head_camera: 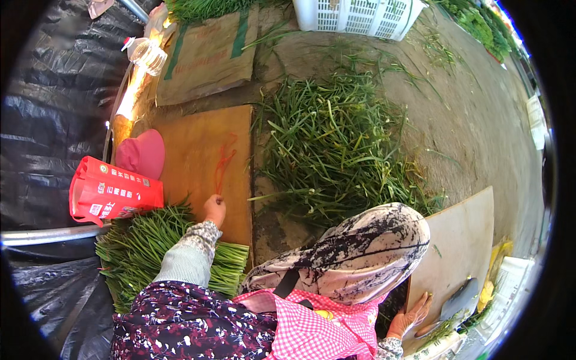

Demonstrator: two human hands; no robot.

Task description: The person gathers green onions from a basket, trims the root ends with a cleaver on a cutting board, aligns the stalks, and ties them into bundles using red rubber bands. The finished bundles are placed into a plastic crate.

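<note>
My left hand (pixel 216 209) pinches the end of thin red ties (pixel 223 163), which lie loosely over a brown board (pixel 198 135). Beside that wrist, a thick stack of green chive-like stalks (pixel 148 245) has its pale cut ends towards my knee. My right hand (pixel 410 316) rests on a light board (pixel 454 243) at the right, fingers extended and nothing held. Between my hands is my bent knee in patterned cloth (pixel 351 252), with a pink checked apron (pixel 315 324) below it. A loose heap of green leaves and stalks (pixel 337 148) lies on the ground beyond the knee.
A red bag (pixel 117 189) and a pink cap (pixel 143 153) sit at the left. Farther off are a clear plastic bottle (pixel 146 54), a flattened sack (pixel 209 58) and a white plastic crate (pixel 357 18). A dark grey flat object (pixel 460 298) lies near my right hand.
</note>
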